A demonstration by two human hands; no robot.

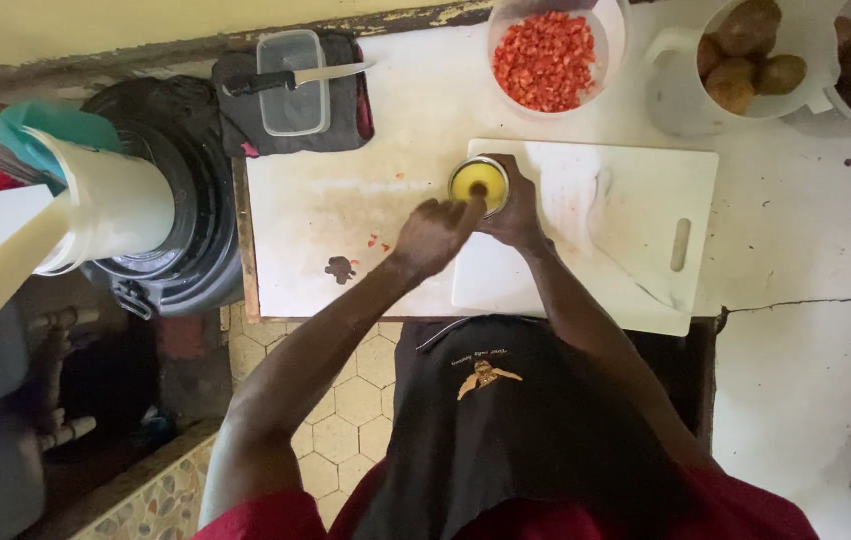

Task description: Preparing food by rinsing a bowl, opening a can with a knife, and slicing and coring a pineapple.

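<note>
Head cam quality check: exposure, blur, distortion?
Head view: white counter and cutting board nearly blown out; floor at lower left dark and murky; left hand slightly motion-blurred over the yellow cup that the right hand grips; wide-angle bending at the edges.

A small round tin (479, 183) with yellow contents stands upright at the cutting board's (636, 200) corner.

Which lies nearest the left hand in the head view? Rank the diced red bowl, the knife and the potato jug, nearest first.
From the left hand:
1. Bowl of diced red pieces, beyond it, slightly right.
2. Knife, far left, on a lidded box.
3. Potato jug, far right.
</note>
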